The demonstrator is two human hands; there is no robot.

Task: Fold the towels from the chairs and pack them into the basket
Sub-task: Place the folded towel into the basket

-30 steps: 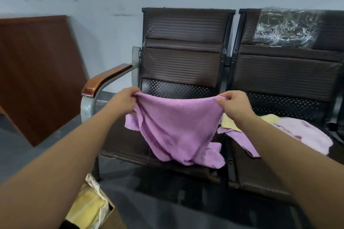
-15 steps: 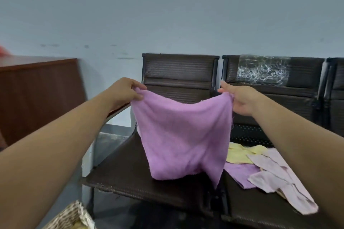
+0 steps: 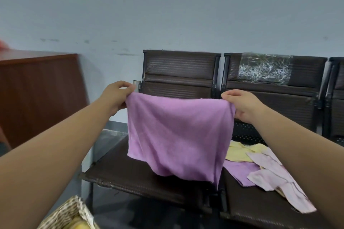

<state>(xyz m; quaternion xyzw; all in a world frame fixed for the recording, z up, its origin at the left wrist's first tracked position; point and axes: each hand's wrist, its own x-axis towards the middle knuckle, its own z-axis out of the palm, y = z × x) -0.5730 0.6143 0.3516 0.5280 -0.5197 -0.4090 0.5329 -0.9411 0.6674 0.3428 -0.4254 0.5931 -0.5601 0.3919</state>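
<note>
A purple towel (image 3: 178, 135) hangs spread out in the air above the left chair seat (image 3: 130, 176). My left hand (image 3: 115, 96) pinches its top left corner and my right hand (image 3: 243, 104) pinches its top right corner. The towel's lower edge hangs just over the seat. On the right chair seat (image 3: 260, 208) lie a yellow towel (image 3: 240, 152), another purple towel (image 3: 240, 171) and a pale pink towel (image 3: 279, 178), overlapping. The basket (image 3: 61, 215), woven with a patterned lining, shows at the bottom left with something yellow inside.
Dark brown chairs stand in a row against a pale wall. Clear plastic wrap (image 3: 264, 69) covers part of the middle chair's backrest. A brown wooden panel (image 3: 37, 95) stands at the left. The floor (image 3: 109, 139) is grey.
Both hands have lifted the purple towel off the seat and pulled it out flat between them. The view has tilted upward, and the hands are now wider apart.
</note>
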